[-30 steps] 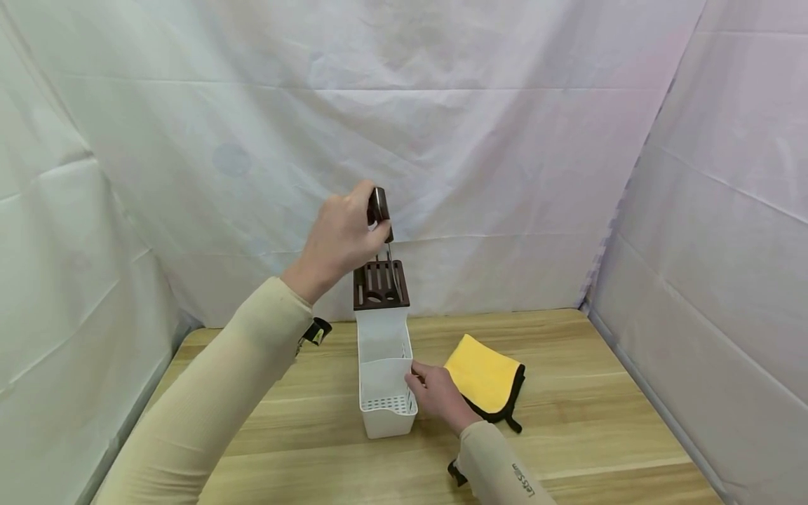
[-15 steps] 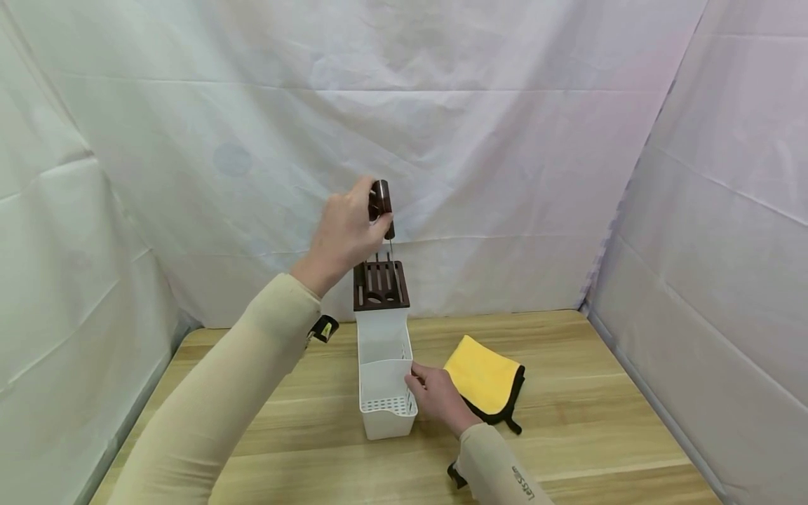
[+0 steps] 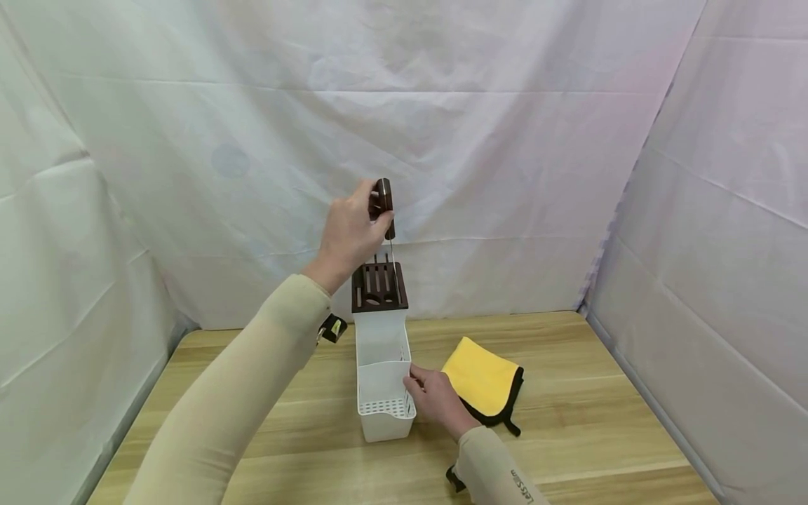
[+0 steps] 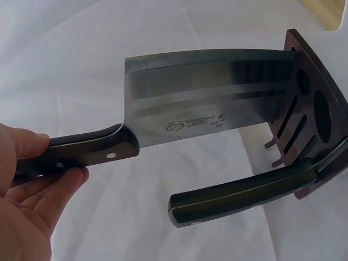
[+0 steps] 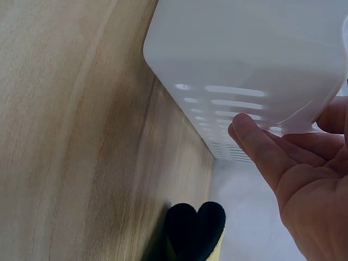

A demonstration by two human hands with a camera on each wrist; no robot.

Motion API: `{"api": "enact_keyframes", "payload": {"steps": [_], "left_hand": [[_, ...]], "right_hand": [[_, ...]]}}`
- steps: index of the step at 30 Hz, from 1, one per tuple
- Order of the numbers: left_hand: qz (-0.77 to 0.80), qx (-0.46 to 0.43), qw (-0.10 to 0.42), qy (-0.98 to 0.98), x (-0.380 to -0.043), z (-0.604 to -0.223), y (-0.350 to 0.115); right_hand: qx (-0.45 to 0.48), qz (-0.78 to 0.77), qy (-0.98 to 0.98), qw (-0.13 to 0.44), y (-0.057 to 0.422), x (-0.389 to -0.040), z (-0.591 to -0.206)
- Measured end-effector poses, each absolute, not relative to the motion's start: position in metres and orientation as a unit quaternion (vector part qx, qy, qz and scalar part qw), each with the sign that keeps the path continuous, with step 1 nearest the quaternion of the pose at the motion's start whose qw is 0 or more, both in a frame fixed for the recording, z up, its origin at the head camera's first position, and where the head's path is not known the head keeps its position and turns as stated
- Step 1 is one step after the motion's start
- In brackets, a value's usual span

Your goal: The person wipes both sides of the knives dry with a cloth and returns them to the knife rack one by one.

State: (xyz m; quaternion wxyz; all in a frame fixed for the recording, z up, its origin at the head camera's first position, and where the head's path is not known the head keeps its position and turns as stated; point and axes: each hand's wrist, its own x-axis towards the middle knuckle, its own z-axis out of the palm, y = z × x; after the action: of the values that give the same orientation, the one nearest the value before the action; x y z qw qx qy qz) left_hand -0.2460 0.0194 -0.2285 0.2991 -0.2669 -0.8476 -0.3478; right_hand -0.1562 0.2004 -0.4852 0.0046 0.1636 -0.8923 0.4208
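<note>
My left hand [image 3: 351, 226] grips the dark riveted handle of a cleaver [image 4: 201, 98]. In the left wrist view, the far end of its broad steel blade meets the slotted brown top [image 4: 310, 103] of a white knife holder [image 3: 385, 424], at the slot along its right edge in the head view. Beside the blade, a second knife [image 4: 239, 194] sits in the same top with its dark handle sticking out. My right hand [image 3: 437, 401] holds the holder's right side, fingers on the slotted outer wall [image 5: 234, 89] and thumb at the rim.
A folded yellow cloth [image 3: 485, 376] with black edging lies on the wooden table [image 3: 606, 414], just right of my right hand. White sheeting [image 3: 505, 154] hangs behind the table and along both sides. Two open compartments of the holder face me.
My left hand has risen slightly and shifted right with the cleaver, whose blade has turned straighter over the right-hand slot. My right hand stays on the holder.
</note>
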Motion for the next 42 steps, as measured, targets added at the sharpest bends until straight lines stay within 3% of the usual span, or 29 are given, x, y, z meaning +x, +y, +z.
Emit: {"api": "enact_keyframes", "payload": {"steps": [42], "left_hand": [[-0.36, -0.228, 0.253, -0.868, -0.275, -0.243, 0.037]], "right_hand": [[0.153, 0.431, -0.889, 0.01, 0.202, -0.142, -0.484]]}}
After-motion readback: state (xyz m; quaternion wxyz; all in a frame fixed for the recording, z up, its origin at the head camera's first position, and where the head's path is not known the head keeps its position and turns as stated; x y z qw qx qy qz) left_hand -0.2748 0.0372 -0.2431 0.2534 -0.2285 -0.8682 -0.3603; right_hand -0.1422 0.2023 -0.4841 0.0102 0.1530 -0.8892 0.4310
